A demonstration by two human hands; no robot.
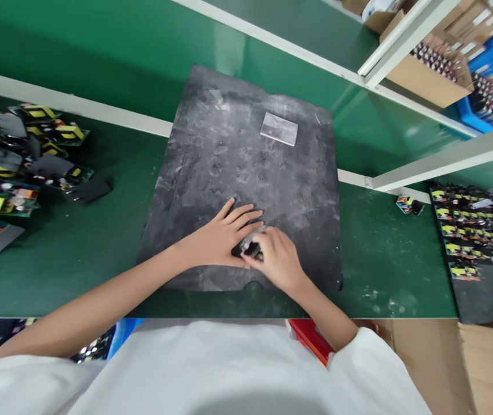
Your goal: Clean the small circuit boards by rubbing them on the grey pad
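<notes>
Head view: a black mat (238, 173) lies on the green worktable (117, 242). A small dark component (253, 249) is located on the near part of the mat, about midway between its left and right edges. The left hand (226, 235) lies palm down over the mat, to the left of the component, with fingers spread and thumb extended along the component's near side; thumb contact cannot be determined. The right hand (279, 253) is positioned over the mat at the component's right, thumb and forefinger pinching the component. A flat grey rectangular piece (279, 128) lies on the far right portion of the mat. Circuit boards (4, 199) are piled left of the mat. Right of the mat stand a single circuit assembly (409, 205) and, farther out, a board array (480, 225) in rows.
</notes>
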